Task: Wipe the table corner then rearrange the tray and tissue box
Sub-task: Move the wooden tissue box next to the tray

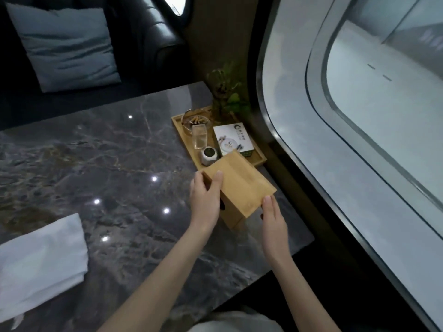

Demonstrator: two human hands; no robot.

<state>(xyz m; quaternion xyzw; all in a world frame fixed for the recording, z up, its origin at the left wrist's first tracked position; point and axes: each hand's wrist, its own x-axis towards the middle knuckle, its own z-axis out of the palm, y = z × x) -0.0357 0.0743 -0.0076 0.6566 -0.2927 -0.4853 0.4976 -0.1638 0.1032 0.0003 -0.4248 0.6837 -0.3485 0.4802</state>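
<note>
A wooden tissue box [239, 183] sits tilted near the right edge of the dark marble table [107, 164], just in front of the wooden tray [182, 133]. My left hand [206, 200] grips the box's left end, thumb on top. At its near right corner, my right hand [273, 214] presses against the box. The tray holds a glass ashtray [195, 121], a clear glass [200, 137], a small round tin [209, 155], a white printed box [232, 140] and a plant figurine [224, 97]. A folded white cloth [40, 257] lies at the table's left front.
A dark leather sofa with a grey-blue cushion [64, 46] stands behind the table. A curved window frame [299, 140] runs close along the table's right side. The table's front right corner [309, 238] lies just beyond my right hand.
</note>
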